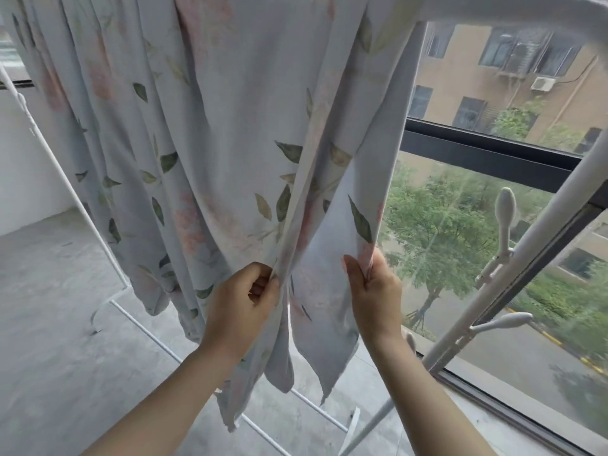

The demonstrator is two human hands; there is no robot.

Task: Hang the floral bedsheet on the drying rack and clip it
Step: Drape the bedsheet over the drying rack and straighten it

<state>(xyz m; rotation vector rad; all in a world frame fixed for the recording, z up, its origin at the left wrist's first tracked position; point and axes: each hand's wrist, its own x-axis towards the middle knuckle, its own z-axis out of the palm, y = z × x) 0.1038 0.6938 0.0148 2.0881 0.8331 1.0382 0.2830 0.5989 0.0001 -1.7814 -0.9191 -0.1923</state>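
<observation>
Left hand (241,301) and right hand (375,291), both in pinch grips on floral bedsheet (214,126) over drying rack (487,8).

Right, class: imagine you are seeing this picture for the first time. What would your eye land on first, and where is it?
The floral bedsheet, draped over the top bar of the drying rack, fills the upper left and centre. Low in the middle, the left hand and right hand each pinch one of its hanging edges. On the right, a window shows green trees and a tan building.
</observation>
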